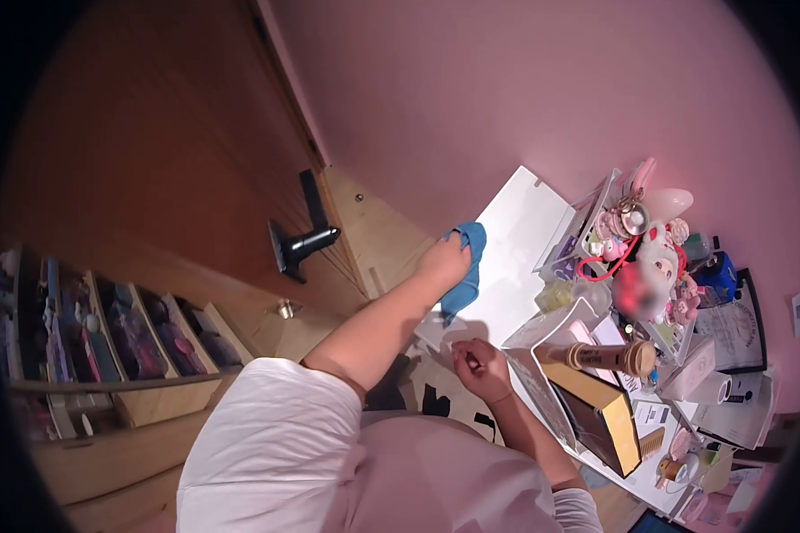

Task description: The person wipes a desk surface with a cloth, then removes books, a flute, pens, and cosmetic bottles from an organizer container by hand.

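My left hand [444, 261] reaches forward and is closed on a blue cloth [468, 270]. The cloth lies bunched against the near-left edge of a white desktop [517, 235], and part of it hangs down. Closer to my body, my right hand [482, 369] is held by the desk's near edge with its fingers curled in. Nothing shows in its grip, and it is apart from the cloth.
Right of the bare desktop stand a white basket of toys and trinkets [653, 258], a wooden cylinder [609, 358] and a black and yellow box [596, 417]. A brown door with a black handle [307, 240] and a shelf unit [133, 342] are on the left.
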Tool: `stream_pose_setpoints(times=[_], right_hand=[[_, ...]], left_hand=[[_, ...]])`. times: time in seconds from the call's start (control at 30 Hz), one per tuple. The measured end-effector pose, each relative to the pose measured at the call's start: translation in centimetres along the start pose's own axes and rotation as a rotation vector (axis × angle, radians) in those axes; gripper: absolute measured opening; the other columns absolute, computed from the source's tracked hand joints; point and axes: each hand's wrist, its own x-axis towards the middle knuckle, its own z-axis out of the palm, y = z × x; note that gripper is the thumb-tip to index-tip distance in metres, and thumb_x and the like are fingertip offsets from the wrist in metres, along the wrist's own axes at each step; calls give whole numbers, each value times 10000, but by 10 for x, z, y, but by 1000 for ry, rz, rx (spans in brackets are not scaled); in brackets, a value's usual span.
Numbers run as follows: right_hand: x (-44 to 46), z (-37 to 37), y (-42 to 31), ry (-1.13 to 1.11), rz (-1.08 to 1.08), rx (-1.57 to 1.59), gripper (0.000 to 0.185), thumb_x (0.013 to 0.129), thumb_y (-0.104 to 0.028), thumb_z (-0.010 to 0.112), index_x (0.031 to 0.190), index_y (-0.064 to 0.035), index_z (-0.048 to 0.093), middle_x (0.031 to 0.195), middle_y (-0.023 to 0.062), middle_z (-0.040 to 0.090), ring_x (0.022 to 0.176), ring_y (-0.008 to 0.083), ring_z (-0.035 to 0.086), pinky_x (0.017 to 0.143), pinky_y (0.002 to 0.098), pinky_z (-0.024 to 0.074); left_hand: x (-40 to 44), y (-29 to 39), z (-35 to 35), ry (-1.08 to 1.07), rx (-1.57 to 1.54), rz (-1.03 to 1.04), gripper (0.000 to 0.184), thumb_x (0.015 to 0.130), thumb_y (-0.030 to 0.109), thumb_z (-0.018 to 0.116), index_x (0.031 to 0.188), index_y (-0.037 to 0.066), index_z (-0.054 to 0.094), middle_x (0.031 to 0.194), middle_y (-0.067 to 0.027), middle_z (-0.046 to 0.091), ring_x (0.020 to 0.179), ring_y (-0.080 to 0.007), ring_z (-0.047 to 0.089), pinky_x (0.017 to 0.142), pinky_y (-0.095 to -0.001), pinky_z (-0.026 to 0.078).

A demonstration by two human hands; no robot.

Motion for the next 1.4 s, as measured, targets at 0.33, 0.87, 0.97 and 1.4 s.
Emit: stream_pose_setpoints(times=[0.33,0.87,0.97,1.4], right_hand=[[-7,-4,-4,47,-32,138,123,755,-16,610,869,-53,634,730,81,603,524,150,561,486,247,448],[-45,-25,3,159,-37,137,252,760,44,604,995,-45,580,755,43,585,584,80,542,518,198,433],[-49,-27,7,118,-25,113,249,762,39,607,993,-49,581,749,33,583,565,75,530,509,196,426],[-55,-23,-1,118,39,270,158,798,15,605,949,-30,609,669,-25,514,566,17,457,487,162,364]], left_hand=[[-111,-36,-31,111,28,20,415,883,248,437,1204,-14,470,1177,-242,516,1133,-372,460,955,-416,376],[-68,23,38,-82,323,819,461,878,260,439,1306,88,436,1412,-147,328,1339,-303,248,1100,-452,160],[-109,-14,13,-108,371,907,458,868,237,467,1305,103,440,1408,-139,337,1333,-285,270,1095,-458,174],[-117,5,11,-167,318,838,388,894,215,463,1261,93,493,1399,-142,352,1318,-291,297,1079,-420,232]])
